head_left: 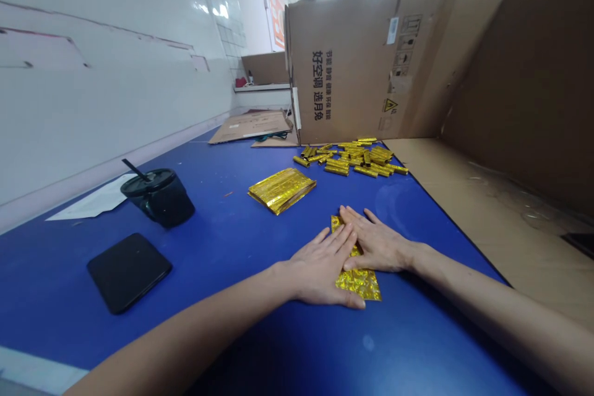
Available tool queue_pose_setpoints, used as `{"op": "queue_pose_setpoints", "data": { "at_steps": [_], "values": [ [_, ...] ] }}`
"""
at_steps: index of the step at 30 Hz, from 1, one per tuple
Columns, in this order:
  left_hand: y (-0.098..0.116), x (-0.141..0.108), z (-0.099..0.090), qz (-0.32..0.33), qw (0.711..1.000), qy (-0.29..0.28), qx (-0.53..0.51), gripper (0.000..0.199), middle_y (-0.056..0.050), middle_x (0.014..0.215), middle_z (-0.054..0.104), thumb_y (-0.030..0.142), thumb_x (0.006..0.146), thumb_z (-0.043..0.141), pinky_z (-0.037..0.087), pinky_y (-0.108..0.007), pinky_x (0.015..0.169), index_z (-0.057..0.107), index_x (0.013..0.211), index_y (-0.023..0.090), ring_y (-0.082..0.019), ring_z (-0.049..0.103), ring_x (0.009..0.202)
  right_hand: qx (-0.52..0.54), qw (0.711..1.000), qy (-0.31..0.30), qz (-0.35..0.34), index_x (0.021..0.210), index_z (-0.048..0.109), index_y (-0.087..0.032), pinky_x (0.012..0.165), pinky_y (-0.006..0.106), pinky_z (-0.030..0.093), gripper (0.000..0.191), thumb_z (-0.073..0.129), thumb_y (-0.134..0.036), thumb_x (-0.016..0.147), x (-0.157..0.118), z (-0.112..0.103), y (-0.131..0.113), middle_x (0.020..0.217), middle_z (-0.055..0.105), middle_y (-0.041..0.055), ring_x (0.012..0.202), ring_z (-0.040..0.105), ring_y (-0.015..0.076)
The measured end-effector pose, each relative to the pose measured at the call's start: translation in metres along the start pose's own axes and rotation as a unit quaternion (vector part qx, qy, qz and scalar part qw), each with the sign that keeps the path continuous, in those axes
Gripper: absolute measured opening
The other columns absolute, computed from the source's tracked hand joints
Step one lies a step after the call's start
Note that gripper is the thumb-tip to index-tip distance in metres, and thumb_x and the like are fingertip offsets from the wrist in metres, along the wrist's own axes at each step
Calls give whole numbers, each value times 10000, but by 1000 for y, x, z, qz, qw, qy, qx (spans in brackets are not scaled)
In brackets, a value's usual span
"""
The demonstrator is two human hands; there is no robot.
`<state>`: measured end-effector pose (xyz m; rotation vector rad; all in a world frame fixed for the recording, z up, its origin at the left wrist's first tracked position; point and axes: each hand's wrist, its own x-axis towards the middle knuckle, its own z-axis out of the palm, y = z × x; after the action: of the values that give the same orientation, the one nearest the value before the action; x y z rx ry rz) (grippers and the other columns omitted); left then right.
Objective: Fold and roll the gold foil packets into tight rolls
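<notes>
My left hand [322, 266] and my right hand [375, 241] lie flat on the blue tabletop [223, 322], fingers extended and fingertips close together. Under both palms is a gold foil piece [358, 284], with its ends showing above and below my hands and its middle hidden. Farther back, a folded stack of gold foil [281, 190] lies to the left. Behind it, a loose pile of small gold foil rolls [352, 159] lies scattered against the cardboard box.
A black lidded cup with a straw [160, 199] stands on white paper [93, 201] at the left, near a black phone or tablet [127, 272]. A large cardboard box [352, 68] and a flattened cardboard sheet [487, 198] bound the right. A white wall runs along the left.
</notes>
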<state>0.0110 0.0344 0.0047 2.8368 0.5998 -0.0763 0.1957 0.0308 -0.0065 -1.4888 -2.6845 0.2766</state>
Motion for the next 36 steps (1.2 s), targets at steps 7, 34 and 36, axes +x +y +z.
{"op": "queue_pose_setpoints", "data": {
  "at_steps": [7,34,36],
  "values": [
    [2,-6,0,7,1000,-4,-3,968,-131,1392,-38,752,647,251,2,-460,1008,26,1340,114,-253,-68,1266,10,1000,18,-1,1341,-23,-56,999,495,54,1066,389,-724,619,0,1,1,1387,84,198,1266,51,288],
    [25,-14,10,-65,997,29,-32,947,-183,1386,-19,723,670,294,41,-471,1001,20,1331,103,-290,-47,1264,18,999,33,3,1354,68,-178,989,535,77,675,201,-565,818,-2,1,0,1402,93,105,1267,63,252],
    [25,-14,9,-62,997,32,-34,943,-177,1388,-21,723,668,302,45,-469,1002,26,1333,115,-286,-54,1264,30,999,26,2,1354,61,-174,992,532,66,681,206,-566,817,-3,-1,0,1402,89,103,1268,57,247]
  ]
}}
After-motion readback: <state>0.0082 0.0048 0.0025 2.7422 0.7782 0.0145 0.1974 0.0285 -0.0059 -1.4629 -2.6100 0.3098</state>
